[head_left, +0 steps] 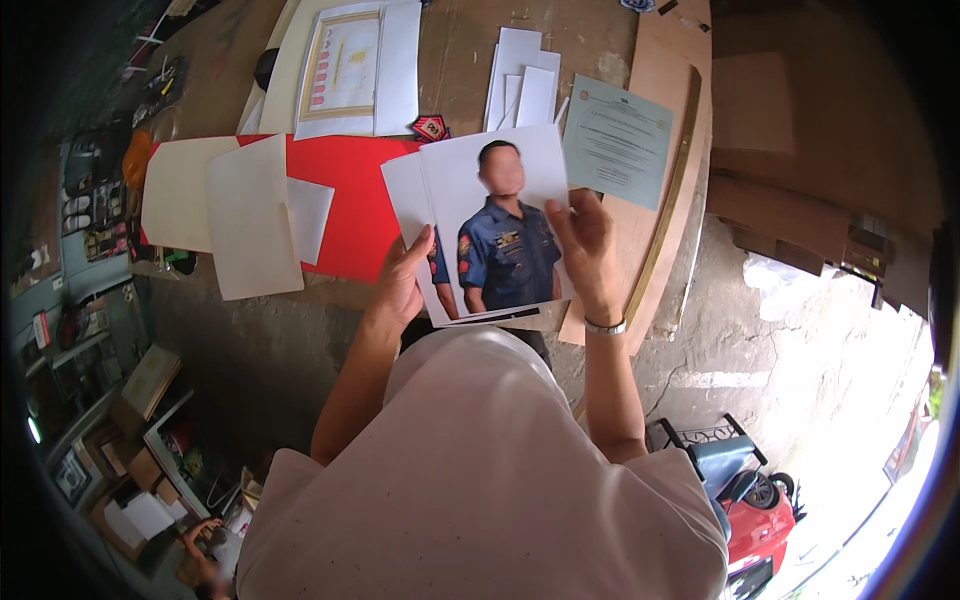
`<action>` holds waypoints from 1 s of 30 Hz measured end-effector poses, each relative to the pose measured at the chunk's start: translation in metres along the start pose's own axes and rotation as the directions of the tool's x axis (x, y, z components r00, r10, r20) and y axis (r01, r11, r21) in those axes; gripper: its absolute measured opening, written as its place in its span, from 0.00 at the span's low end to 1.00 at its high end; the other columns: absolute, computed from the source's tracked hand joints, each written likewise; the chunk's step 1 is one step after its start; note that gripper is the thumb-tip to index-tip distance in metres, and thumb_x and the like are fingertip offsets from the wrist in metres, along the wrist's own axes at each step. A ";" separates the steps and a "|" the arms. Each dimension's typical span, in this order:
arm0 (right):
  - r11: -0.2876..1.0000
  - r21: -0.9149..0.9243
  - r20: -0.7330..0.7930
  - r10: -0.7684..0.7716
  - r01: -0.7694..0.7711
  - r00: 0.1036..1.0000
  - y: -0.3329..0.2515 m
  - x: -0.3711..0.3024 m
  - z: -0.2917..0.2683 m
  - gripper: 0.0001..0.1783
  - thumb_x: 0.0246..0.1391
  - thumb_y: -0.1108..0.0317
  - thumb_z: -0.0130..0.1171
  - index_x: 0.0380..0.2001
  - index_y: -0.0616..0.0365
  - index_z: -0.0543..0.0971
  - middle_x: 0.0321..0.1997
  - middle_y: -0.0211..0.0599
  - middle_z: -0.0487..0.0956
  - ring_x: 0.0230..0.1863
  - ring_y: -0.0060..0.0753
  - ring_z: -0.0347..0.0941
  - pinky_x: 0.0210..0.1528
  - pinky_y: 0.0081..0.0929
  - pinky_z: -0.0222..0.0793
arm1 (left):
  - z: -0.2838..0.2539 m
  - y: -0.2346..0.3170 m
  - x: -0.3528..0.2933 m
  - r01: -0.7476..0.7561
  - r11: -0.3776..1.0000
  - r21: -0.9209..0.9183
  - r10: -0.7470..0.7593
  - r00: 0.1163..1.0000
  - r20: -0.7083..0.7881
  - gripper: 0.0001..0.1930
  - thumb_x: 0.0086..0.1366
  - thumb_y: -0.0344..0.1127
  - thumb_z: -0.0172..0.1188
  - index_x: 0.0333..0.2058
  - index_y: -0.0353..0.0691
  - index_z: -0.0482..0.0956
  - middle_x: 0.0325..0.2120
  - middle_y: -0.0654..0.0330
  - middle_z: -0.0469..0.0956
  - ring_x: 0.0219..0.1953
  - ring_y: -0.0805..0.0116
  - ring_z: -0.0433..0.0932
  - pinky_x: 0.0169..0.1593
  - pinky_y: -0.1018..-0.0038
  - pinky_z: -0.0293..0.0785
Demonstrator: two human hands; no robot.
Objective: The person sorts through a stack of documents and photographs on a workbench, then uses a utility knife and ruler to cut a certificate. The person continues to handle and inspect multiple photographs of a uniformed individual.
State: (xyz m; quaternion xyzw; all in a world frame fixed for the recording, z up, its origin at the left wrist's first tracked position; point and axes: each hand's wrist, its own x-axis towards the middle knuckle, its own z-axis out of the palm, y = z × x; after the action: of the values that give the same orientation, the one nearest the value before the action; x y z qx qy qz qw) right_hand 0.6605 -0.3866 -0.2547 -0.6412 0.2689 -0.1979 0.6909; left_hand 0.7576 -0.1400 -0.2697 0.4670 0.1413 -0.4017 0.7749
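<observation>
Both hands hold a small stack of photo prints over the near edge of the table. The top photo print [445, 180] is a white sheet picturing a person in a blue short-sleeved uniform. Under it, shifted to the left, a second photo print [405, 190] shows a strip of the same kind of picture. My left hand [403, 280] grips the stack's lower left side, thumb on the front. On the right side, my right hand [584, 240] pinches the edge between thumb and fingers; a watch or bracelet [605, 328] is on that wrist. The fingers behind the sheets are partly hidden.
Left of the stack lie a red sheet [345, 155] and cream sheets [255, 215]. Farther back are a bordered certificate [345, 60], white paper strips [520, 60] and an embroidered patch [430, 127]. A pale green document [617, 140] and a wooden strip [665, 230] lie right. Another person [215, 550] is lower left.
</observation>
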 end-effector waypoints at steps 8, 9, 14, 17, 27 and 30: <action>0.974 -0.212 -0.551 -0.188 0.082 0.813 -0.030 -0.012 -0.074 0.06 0.70 0.67 0.54 0.40 0.58 0.73 0.29 0.24 0.75 0.27 0.08 0.62 0.25 0.15 0.56 | -0.019 0.016 -0.013 -0.104 0.995 0.003 0.104 0.995 0.007 0.14 0.67 0.32 0.66 0.49 0.44 0.75 0.40 0.70 0.77 0.41 0.81 0.75 0.46 0.77 0.71; 0.972 -0.215 -0.518 -0.199 0.098 0.832 -0.027 -0.016 -0.069 0.06 0.70 0.67 0.54 0.40 0.58 0.73 0.29 0.24 0.75 0.27 0.08 0.62 0.25 0.15 0.55 | -0.021 0.020 -0.017 -0.092 0.996 -0.009 0.092 0.996 0.020 0.14 0.66 0.33 0.67 0.49 0.44 0.75 0.40 0.70 0.77 0.41 0.81 0.75 0.45 0.77 0.71; 0.983 0.088 -0.099 0.170 -0.161 0.980 -0.008 -0.054 0.017 0.13 0.70 0.67 0.54 0.53 0.61 0.74 0.41 0.27 0.79 0.39 0.10 0.69 0.38 0.13 0.65 | -0.022 0.036 -0.027 -0.043 0.999 -0.029 0.045 0.996 0.079 0.12 0.66 0.35 0.69 0.45 0.44 0.78 0.38 0.69 0.79 0.40 0.81 0.75 0.45 0.77 0.70; 0.991 0.081 0.043 0.099 -0.102 0.994 -0.018 -0.066 0.055 0.11 0.71 0.65 0.52 0.48 0.60 0.74 0.32 0.21 0.76 0.31 0.07 0.67 0.32 0.12 0.64 | -0.020 0.040 -0.032 -0.052 0.999 0.001 0.052 0.995 0.084 0.12 0.64 0.37 0.71 0.43 0.43 0.80 0.36 0.67 0.79 0.40 0.81 0.75 0.44 0.77 0.70; 0.985 -0.105 -0.192 0.118 -0.140 0.974 -0.026 -0.081 0.093 0.16 0.55 0.69 0.71 0.37 0.61 0.73 0.24 0.23 0.74 0.20 0.09 0.62 0.22 0.15 0.58 | -0.024 0.040 -0.039 -0.136 0.971 0.196 0.134 0.991 0.024 0.15 0.66 0.41 0.68 0.43 0.38 0.78 0.35 0.66 0.78 0.37 0.80 0.75 0.40 0.73 0.74; 0.977 0.001 -0.170 0.209 -0.212 0.963 -0.021 -0.082 0.083 0.14 0.58 0.68 0.69 0.39 0.63 0.75 0.23 0.26 0.78 0.23 0.08 0.66 0.24 0.14 0.60 | -0.036 0.042 -0.041 -0.068 0.997 0.037 0.061 0.984 0.169 0.12 0.70 0.41 0.63 0.42 0.38 0.78 0.34 0.65 0.78 0.34 0.80 0.76 0.36 0.75 0.75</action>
State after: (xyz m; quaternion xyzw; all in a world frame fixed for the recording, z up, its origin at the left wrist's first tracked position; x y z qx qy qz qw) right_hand 0.6499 -0.2734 -0.2212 -0.5960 0.3948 -0.1746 0.6771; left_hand 0.7691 -0.0798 -0.2383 0.4524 0.0516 -0.4173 0.7865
